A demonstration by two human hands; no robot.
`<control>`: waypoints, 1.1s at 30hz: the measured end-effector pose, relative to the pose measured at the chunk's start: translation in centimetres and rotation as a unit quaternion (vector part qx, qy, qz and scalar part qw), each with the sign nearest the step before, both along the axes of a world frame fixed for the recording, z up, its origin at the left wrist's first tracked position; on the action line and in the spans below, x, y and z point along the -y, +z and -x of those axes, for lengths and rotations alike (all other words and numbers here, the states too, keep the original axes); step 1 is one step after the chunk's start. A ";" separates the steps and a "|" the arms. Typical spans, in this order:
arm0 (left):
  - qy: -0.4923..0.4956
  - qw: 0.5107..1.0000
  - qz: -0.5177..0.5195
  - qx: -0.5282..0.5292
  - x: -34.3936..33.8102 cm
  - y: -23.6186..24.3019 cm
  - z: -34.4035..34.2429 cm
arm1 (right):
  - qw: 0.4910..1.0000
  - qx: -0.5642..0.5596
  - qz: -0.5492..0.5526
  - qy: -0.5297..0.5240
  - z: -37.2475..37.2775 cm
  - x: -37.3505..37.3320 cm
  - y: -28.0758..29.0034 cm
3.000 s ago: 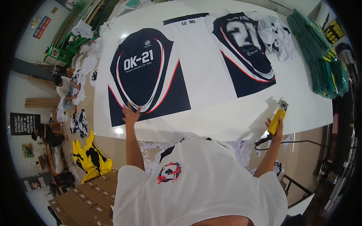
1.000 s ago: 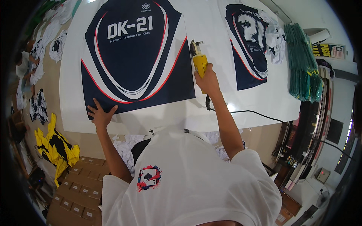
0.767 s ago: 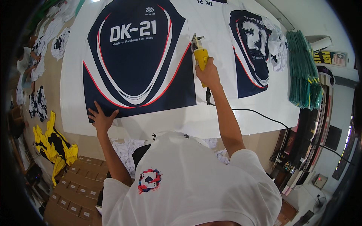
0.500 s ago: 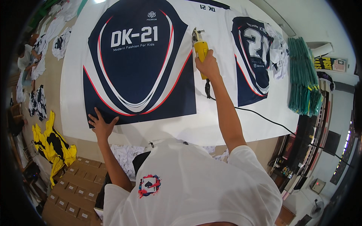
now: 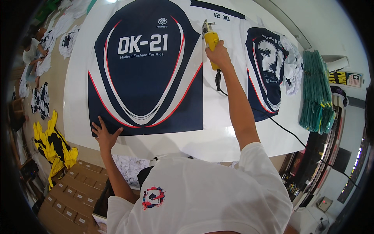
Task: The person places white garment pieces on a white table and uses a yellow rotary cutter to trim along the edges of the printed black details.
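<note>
My right hand (image 5: 220,55) is wrapped round the yellow body of an electric fabric cutter (image 5: 211,40). Its metal head points away from me, just beyond the right underarm corner of a large navy, white and red printed jersey panel (image 5: 142,84). The panel lies flat on white fabric on the table. My left hand (image 5: 105,136) rests with fingers spread on the panel's near left corner. From the cutter's rear a black cord (image 5: 286,130) runs off to the right. The blade's contact with the cloth is too small to make out.
Right of the cutter lies a smaller printed jersey piece (image 5: 265,72), with crumpled white cloth beside it. Stacked green bundles (image 5: 317,91) stand at the white table's (image 5: 171,144) right edge. Yellow garments (image 5: 54,146) and cardboard boxes (image 5: 72,199) sit lower left; another person (image 5: 31,54) is far left.
The cutter in my right hand has advanced away from me, past the panel's right underarm corner. My left hand stays on the near left corner. The whole view has shifted slightly.
</note>
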State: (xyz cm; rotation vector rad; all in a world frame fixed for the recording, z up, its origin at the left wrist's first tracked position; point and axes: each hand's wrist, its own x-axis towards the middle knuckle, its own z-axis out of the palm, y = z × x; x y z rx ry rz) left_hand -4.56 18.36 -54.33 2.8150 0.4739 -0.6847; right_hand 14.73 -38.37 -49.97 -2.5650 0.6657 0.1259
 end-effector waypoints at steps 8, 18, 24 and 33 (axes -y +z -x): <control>0.006 1.000 -0.004 0.004 -0.2 -0.4 0.0 | 0.991 -0.035 -0.005 0.132 2.2 6.7 2.1; 0.018 0.999 0.022 0.021 0.0 -0.2 0.0 | 0.957 -0.077 0.044 0.277 -1.9 11.7 2.7; 0.020 0.999 0.037 0.024 -0.1 -0.2 0.0 | 0.955 -0.082 0.036 0.284 -2.9 12.0 2.6; 0.018 0.999 0.038 0.030 -0.1 -0.2 0.0 | 0.961 -0.092 0.013 0.261 -3.9 9.8 2.9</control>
